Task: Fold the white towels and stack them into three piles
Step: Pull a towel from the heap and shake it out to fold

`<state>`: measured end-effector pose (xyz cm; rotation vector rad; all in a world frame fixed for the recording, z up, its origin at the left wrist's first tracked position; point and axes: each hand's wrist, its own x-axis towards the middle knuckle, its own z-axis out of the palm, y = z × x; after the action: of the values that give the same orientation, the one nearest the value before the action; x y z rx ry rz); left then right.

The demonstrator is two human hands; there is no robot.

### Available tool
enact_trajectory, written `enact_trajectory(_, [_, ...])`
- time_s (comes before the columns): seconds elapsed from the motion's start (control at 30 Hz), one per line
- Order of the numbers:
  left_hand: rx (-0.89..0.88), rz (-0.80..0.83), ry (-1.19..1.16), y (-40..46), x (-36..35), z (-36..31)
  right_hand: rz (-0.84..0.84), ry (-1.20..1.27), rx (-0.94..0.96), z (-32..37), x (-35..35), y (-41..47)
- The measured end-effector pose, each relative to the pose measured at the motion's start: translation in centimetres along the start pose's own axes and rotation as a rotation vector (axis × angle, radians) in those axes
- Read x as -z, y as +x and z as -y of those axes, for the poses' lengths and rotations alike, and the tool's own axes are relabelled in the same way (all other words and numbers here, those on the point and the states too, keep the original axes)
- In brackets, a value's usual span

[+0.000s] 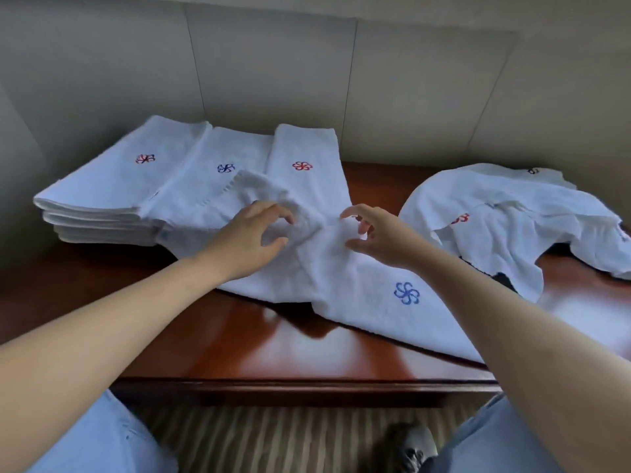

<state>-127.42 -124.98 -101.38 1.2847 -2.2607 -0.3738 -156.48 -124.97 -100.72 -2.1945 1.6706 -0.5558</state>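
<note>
Towel (358,278) in work lies crumpled across the surface (273,343), in front of three folded piles (211,186). From the head view, both grips are half-curled over its bunched middle, left hand (252,238) and right hand (379,233), neither clearly pinching. Soft, light, limp terry: better taken at the hemmed corners.

The loose towels (512,227) at the right are cut by the picture's right edge. The middle pile (218,186) is partly hidden under the crumpled towel (307,261). The shoe (406,445) near the bottom is blurred.

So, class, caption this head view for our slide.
Both hands gather a white towel beside three folded piles on a wooden table.
</note>
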Motion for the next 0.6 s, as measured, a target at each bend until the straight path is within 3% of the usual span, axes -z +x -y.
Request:
enact_trajectory(0.2, [-0.011,0.005,0.116,-0.6,-0.7,-0.1,0.02,-0.127,-0.016,1.4,1.3,0.0])
enact_trajectory(0.3, [-0.031,0.0,0.196,-0.8,-1.0,-1.3,-0.036,0.027,-0.049,2.2,3.4,-1.1])
enact_trajectory(0.5, [-0.05,0.101,-0.002,-0.5,-2.2,-3.8,-0.084,0.23,-0.05,4.3,6.3,-3.6])
enact_trajectory(0.6, [0.079,0.168,-0.166,-0.4,-1.6,-4.6,-0.066,0.351,-0.041,5.1,6.9,-4.2])
